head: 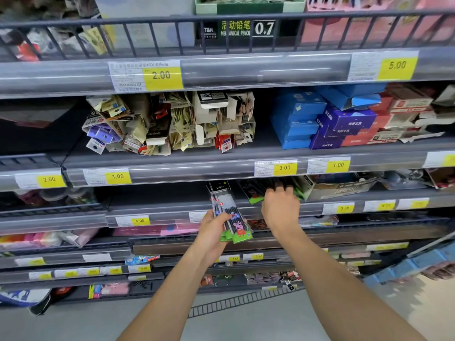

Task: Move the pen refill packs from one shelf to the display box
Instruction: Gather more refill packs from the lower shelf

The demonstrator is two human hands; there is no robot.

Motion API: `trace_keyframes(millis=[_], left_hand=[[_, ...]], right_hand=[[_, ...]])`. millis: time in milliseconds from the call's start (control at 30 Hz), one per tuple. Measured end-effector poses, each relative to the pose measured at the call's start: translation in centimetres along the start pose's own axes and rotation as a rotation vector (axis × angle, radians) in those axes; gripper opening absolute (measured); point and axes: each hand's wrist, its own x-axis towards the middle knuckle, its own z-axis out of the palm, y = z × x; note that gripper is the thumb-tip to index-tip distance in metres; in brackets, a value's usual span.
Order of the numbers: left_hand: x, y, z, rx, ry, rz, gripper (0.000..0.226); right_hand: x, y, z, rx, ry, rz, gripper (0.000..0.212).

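Observation:
My left hand [212,231] grips a bundle of pen refill packs [227,212], clear sleeves with black refills, green bottoms and a pink cartoon pig, held upright in front of the shelf edge. My right hand [279,205] reaches into the shelf with fingers curled over more refill packs [256,193] that lie flat there; its fingertips are hidden in the shadow. A worn cardboard display box [339,187] stands on the same shelf just right of my right hand.
Above is a shelf with torn cardboard stationery packs [170,124] and stacked blue and purple boxes [325,119]. Price rails with yellow tags run along every shelf edge. Lower shelves hold pink notebooks [157,230] and small items. A blue crate [413,264] sits at the lower right.

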Motion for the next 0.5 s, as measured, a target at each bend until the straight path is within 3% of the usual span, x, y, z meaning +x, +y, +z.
trace_keyframes(millis=[367, 500], left_hand=[[-0.3, 0.2, -1.2, -0.144, -0.027, -0.031, 0.031], [-0.2, 0.3, -1.2, -0.243, -0.025, -0.051, 0.035]], right_hand=[[0.9, 0.4, -0.7, -0.071, 0.009, 0.058, 0.009], [-0.1, 0.7, -0.2, 0.021, 0.168, 0.015, 0.005]])
